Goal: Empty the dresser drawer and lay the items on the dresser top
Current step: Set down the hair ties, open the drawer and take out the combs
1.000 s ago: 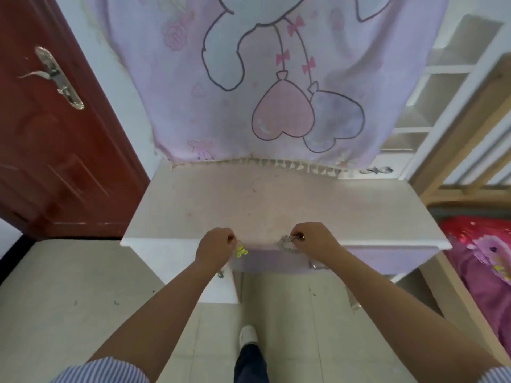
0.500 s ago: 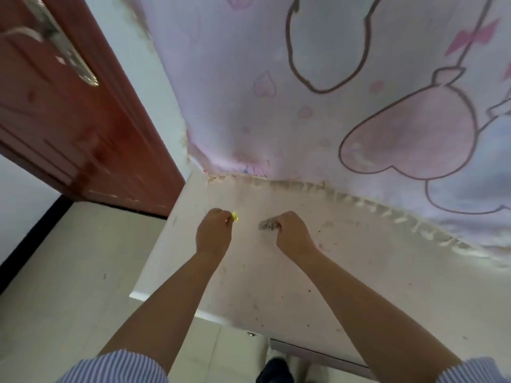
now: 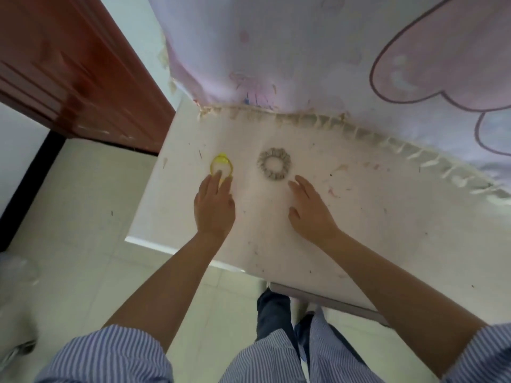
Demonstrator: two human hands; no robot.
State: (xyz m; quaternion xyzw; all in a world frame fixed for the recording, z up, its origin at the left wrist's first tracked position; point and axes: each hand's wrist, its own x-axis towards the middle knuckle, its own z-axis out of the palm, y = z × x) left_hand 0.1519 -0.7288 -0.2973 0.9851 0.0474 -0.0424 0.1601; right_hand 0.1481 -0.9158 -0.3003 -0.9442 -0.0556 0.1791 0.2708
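Two small things lie flat on the pale, speckled tabletop (image 3: 304, 239) of the dresser: a yellow ring-shaped hair tie (image 3: 221, 165) toward its left edge and a grey ruffled scrunchie (image 3: 274, 163) just to the right of it, the two near each other but not touching. The left hand (image 3: 214, 204) rests palm down with its fingers spread and loose; the fingertips (image 3: 219, 175) lie over the near rim of the yellow hair tie, touching it without gripping it. The right hand (image 3: 309, 208) is likewise open, fingers apart and empty, its tips just short of the scrunchie with a narrow strip of bare surface between. Both forearms reach in from striped blue-and-white sleeves (image 3: 110, 352). Behind the two items a lilac cloth (image 3: 276, 51) printed with a cartoon outline hangs down to the back of the tabletop, ending in a pale fringe (image 3: 359, 131). Below the front edge, a grey drawer front (image 3: 326, 301) juts out slightly. A reddish wooden door (image 3: 83, 64) stands to the left above a light tiled floor (image 3: 69, 244).
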